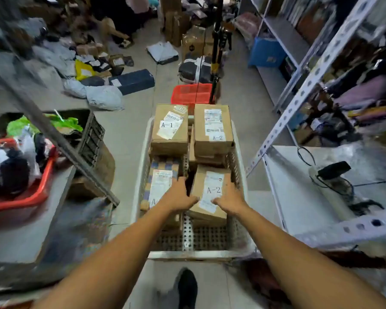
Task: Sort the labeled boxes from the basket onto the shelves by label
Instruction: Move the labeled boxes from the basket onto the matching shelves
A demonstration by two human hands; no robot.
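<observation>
A white perforated basket (240, 233) stands on the floor in front of me, holding several cardboard boxes. The near right box (212, 186) carries a white label reading A-2. My left hand (178, 195) grips its left edge and my right hand (228, 200) grips its right edge. To its left lies a box (159, 184) whose label is partly hidden by my left hand. At the far end sit a box marked A-1 (169, 128) and another box marked A-2 (213, 128). Grey metal shelves (299, 90) rise on the right.
A red basket (192, 93) and a black tripod (216, 52) stand beyond the white basket. A red tub of bags (31, 195) sits on a low shelf at left. Parcels and mailers (103, 81) litter the floor. A white shelf surface (299, 186) with cables is at right.
</observation>
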